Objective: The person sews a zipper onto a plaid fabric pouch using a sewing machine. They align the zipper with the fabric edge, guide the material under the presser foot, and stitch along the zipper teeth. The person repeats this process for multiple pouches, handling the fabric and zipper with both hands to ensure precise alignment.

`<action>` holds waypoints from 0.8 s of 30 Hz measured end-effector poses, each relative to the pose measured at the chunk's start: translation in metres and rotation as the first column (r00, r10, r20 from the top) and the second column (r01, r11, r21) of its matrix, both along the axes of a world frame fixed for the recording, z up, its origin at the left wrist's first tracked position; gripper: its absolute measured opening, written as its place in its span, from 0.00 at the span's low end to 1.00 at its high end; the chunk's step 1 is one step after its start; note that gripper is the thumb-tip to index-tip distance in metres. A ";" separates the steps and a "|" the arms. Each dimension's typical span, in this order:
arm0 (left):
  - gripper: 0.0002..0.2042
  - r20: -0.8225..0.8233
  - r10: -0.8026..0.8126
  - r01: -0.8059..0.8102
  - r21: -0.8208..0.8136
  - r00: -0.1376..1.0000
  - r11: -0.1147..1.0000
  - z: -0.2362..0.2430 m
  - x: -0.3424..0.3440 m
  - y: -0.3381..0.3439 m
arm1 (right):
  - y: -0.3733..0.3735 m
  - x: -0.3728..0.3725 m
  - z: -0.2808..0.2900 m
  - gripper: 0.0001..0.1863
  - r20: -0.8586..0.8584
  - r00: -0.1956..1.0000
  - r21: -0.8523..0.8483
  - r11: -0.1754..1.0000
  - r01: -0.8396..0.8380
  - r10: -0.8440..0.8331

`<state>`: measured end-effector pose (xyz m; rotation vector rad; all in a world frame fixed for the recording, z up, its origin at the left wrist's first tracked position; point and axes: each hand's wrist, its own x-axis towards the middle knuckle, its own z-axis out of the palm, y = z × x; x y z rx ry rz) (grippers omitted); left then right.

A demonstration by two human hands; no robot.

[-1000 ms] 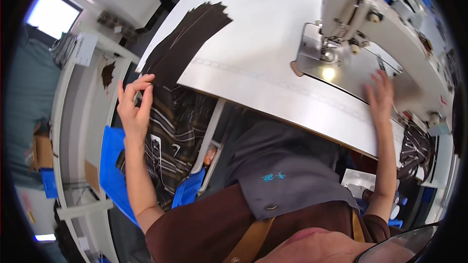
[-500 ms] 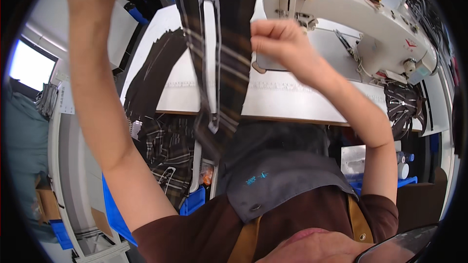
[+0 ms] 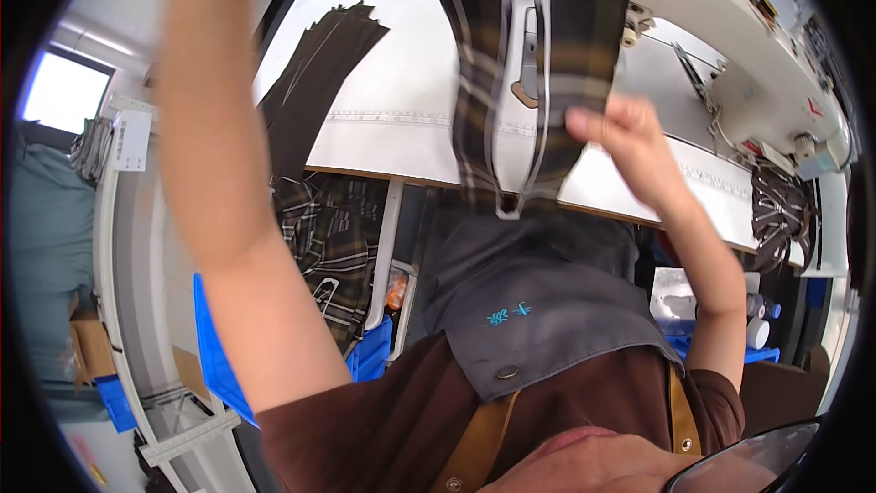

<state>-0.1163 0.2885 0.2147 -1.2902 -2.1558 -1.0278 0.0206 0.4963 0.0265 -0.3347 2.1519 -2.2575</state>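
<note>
A dark brown plaid fabric panel [image 3: 474,64] hangs upright before me, over the front of the white table. Down its middle runs a long slit edged in pale grey, spread apart so the table and part of the sewing machine show through. On the panel's right edge, my right hand [image 3: 630,141] is closed, thumb lying over the cloth and fingers curled behind; it is slightly blurred. My left forearm [image 3: 214,119] reaches up past the upper edge of the picture, so the left hand and whatever it holds are out of sight.
A white sewing machine [image 3: 739,64] stands at the right on the white table [image 3: 383,141]. Dark brown cut fabric [image 3: 324,64] lies to the left. More plaid pieces [image 3: 333,237] hang below the table edge by a blue bin [image 3: 370,351]. Zippers [image 3: 780,210] are bundled at far right.
The panel has swung to the right and turned more face-on, and its slit has spread wider. My right hand has moved right and down with its edge. My left arm has shifted right.
</note>
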 end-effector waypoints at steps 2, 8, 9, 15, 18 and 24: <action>0.06 0.214 0.096 -0.077 -0.095 0.972 0.992 -0.056 -0.038 0.012 | 0.003 0.020 -0.025 0.10 0.336 0.942 0.199 0.979 -0.052 -0.018; 0.06 0.303 0.297 -0.183 -0.354 0.905 0.917 -0.249 -0.102 0.024 | 0.001 0.048 -0.064 0.19 0.287 0.955 0.112 0.992 0.051 -0.081; 0.07 0.307 0.288 -0.185 -0.325 0.907 0.927 -0.266 -0.107 0.026 | 0.002 0.047 -0.063 0.23 0.271 0.960 0.043 0.997 0.064 -0.074; 0.07 0.286 0.252 -0.223 -0.130 0.925 0.966 -0.287 -0.109 0.036 | 0.021 -0.004 -0.069 0.26 -0.420 0.891 0.770 0.588 0.248 0.173; 0.08 -0.108 0.239 -0.246 -0.057 0.965 0.968 -0.278 -0.093 0.043 | 0.023 -0.017 -0.082 0.20 -0.554 0.772 0.797 0.466 0.384 0.312; 0.10 -0.250 -0.332 0.235 -0.349 0.910 0.907 -0.273 -0.028 0.066 | 0.021 -0.017 -0.086 0.18 -0.609 0.736 0.771 0.439 0.462 0.295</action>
